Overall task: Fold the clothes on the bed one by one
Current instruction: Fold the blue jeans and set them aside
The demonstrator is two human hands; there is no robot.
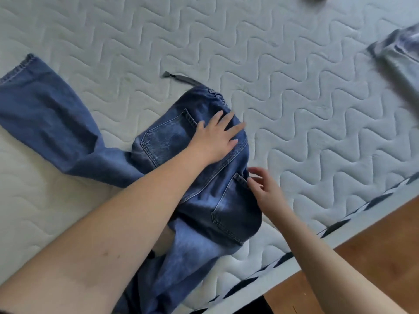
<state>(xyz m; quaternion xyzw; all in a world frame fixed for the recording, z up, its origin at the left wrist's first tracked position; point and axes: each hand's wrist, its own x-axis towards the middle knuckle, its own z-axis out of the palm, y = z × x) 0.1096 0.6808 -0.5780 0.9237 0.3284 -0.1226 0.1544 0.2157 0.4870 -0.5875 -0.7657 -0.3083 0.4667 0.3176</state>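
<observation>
A pair of blue jeans [163,141] lies back side up on the quilted white mattress [294,98], both rear pockets showing. One leg stretches to the far left, the other runs down toward the bottom edge. A grey drawstring [179,77] pokes out from the waistband. My left hand [215,139] presses flat on the seat near the waistband, fingers straight. My right hand [264,184] sits at the waistband's right edge by the lower pocket, fingers spread and lightly touching the denim.
A folded pale grey-blue garment [399,57] lies at the right edge of the mattress. The mattress edge with dark striped piping [340,225] runs diagonally at lower right, with wooden floor [374,257] beyond it. A dark item shows at the top edge.
</observation>
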